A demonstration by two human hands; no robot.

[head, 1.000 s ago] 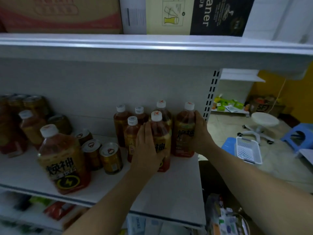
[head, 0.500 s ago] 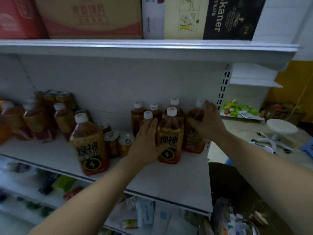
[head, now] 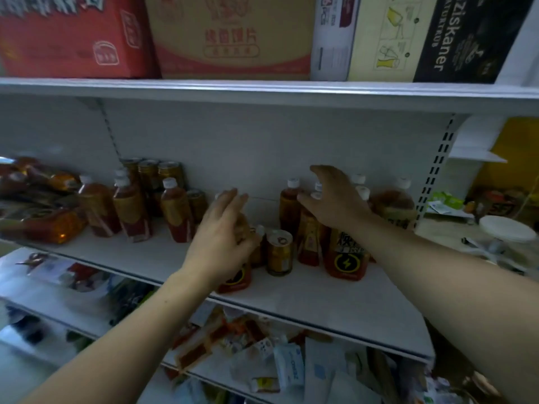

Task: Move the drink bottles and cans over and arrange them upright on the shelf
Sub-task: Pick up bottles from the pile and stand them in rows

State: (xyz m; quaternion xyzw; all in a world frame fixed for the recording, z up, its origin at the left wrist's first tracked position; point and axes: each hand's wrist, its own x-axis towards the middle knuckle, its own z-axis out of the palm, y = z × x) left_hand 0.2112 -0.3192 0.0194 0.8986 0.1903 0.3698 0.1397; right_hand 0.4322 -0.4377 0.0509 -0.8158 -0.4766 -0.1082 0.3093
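The left hand (head: 221, 240) is spread open, fingers apart, laid against a bottle (head: 236, 275) near the shelf (head: 335, 310) front edge. The right hand (head: 335, 199) is splayed, empty, over bottle caps (head: 316, 195). A can (head: 279, 252) stands between them. Bare shelf is seen at 5 o'clock.

Dim, flat light leaves the shelf (head: 320, 301) grey and its bottles murky behind the left hand (head: 221, 243) and right hand (head: 335, 202), both smeared by motion blur, while left of them the packets blur badly and the wide lens bows the edges.
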